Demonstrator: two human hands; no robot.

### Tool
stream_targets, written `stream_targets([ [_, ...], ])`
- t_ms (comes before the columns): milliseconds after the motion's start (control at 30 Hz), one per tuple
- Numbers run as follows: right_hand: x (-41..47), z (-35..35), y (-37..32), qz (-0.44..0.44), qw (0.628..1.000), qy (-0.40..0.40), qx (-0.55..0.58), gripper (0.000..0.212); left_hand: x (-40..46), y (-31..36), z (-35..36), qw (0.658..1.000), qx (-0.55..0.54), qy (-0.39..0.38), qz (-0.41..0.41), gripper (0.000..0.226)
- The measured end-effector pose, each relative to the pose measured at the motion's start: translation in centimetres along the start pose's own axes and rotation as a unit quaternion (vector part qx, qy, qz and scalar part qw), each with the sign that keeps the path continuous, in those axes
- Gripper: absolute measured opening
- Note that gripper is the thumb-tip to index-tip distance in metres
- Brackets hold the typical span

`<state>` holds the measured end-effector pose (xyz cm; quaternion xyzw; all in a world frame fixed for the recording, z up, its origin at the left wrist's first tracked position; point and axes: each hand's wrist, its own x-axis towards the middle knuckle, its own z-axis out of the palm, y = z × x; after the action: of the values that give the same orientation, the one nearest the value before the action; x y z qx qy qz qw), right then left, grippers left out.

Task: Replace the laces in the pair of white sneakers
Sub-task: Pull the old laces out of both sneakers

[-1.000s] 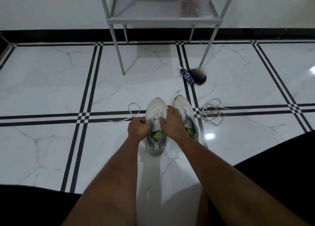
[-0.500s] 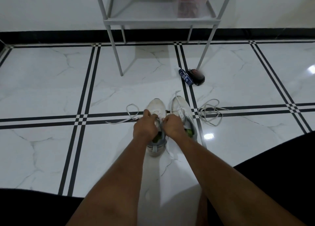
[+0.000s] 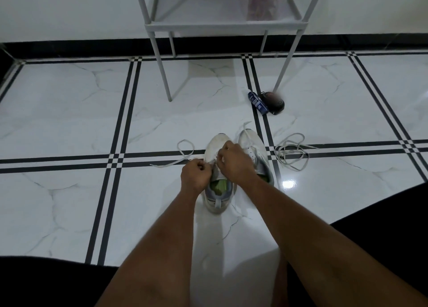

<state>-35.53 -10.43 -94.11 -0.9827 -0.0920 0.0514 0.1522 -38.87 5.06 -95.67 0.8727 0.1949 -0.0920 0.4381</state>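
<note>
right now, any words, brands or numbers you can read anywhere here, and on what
None can be read.
Blue packet on the floor by the black object: pale print, too small and blurred to read.
Left sneaker and right sneaker: no legible brand or marking.
Red-lidded container on the shelf: no label legible.

No legible text anywhere. Small dark-blue packet [image 3: 257, 103], well beyond the fingers [image 3: 223, 148] of the right hand, carries pale print, too small and blurred to read.
</note>
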Motion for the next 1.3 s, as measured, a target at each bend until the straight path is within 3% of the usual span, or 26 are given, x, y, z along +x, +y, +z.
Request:
stream_targets([
  [67, -0.1, -0.4, -0.1, 0.109, 0.988, 0.075, 0.08, 0.025, -0.1, 0.0, -0.2, 1.0, -0.006, 0.004, -0.009, 0.018],
  [133, -0.3, -0.5, 0.1, 0.141, 0.979, 0.089, 0.116, 0.033, 0.0, -0.1, -0.3, 1.0, -0.007, 0.004, -0.017, 0.018],
  [267, -0.2, -0.5, -0.3, 0.002, 0.999, -0.051, 0.019, 0.037, -0.1, 0.2, -0.4, 1.0, 0.001, -0.004, -0.017, 0.022],
  [333, -0.2, 0.0, -0.4, -0.034, 0.996, -0.066, -0.049, 0.034, -0.2, 0.3, -0.4, 1.0, 0.003, -0.006, -0.015, 0.023],
  [400, 0.1, 0.6, -0.2, -0.045, 0.997, -0.047, -0.037, 0.026, -0.4, 0.2, -0.5, 1.0, 0.008, -0.009, -0.015, 0.023],
  [467, 0.3, 0.1, -0.2, 0.049, 0.991, 0.031, 0.118, 0.02, -0.5, -0.1, -0.6, 1.0, 0.0, -0.008, -0.023, 0.021],
  [533, 1.0, -0.7, 0.2, 0.212, 0.93, 0.15, 0.258, 0.021, -0.5, -0.3, -0.7, 0.999, -0.016, -0.008, -0.035, 0.02],
  [567, 1.2, -1.2, 0.3, 0.247, 0.916, 0.182, 0.26, 0.021, -0.5, -0.3, -0.8, 0.999, -0.02, -0.009, -0.039, 0.02],
  [633, 1.0, -1.5, 0.8, 0.181, 0.947, 0.173, 0.201, 0.027, -0.5, -0.2, -0.8, 0.999, -0.014, -0.013, -0.037, 0.022],
  [733, 0.2, -1.2, 0.3, 0.045, 0.993, 0.04, 0.102, 0.046, -0.7, 0.1, -0.8, 0.999, -0.006, -0.01, -0.034, 0.025],
  [800, -0.5, -0.2, -0.5, -0.007, 0.999, -0.036, -0.035, 0.039, -0.5, 0.0, -0.7, 0.999, -0.005, -0.006, -0.033, 0.023],
  [867, -0.9, 0.2, -1.0, -0.037, 0.995, -0.021, -0.093, 0.031, -0.6, -0.1, -0.7, 0.999, -0.005, -0.009, -0.033, 0.019],
  [933, -0.6, -0.4, -0.9, -0.031, 0.999, 0.044, 0.001, 0.024, -0.5, -0.2, -0.7, 0.999, -0.003, -0.009, -0.034, 0.018],
  [1000, 0.6, -2.0, -1.0, 0.035, 0.976, 0.131, 0.17, 0.015, -0.5, -0.2, -0.8, 0.999, -0.009, -0.012, -0.034, 0.017],
  [1067, 2.8, -4.2, -0.9, 0.141, 0.907, 0.237, 0.318, 0.012, -0.6, -0.1, -0.9, 0.999, -0.016, -0.019, -0.04, 0.015],
  [1133, 3.8, -6.0, -0.6, 0.212, 0.855, 0.295, 0.371, 0.011, -0.5, -0.1, -0.9, 0.999, -0.013, -0.018, -0.037, 0.015],
  [1200, 3.5, -5.9, -0.1, 0.169, 0.909, 0.254, 0.283, 0.029, -0.5, -0.1, -0.8, 0.999, -0.009, -0.014, -0.031, 0.017],
  [1267, 2.2, -4.2, 0.1, 0.095, 0.975, 0.114, 0.168, 0.047, -0.5, -0.3, -0.9, 0.999, -0.008, -0.013, -0.029, 0.017],
  [1300, 1.4, -3.1, 0.0, 0.064, 0.99, 0.046, 0.116, 0.05, -0.5, -0.3, -0.9, 0.999, -0.006, -0.013, -0.028, 0.016],
])
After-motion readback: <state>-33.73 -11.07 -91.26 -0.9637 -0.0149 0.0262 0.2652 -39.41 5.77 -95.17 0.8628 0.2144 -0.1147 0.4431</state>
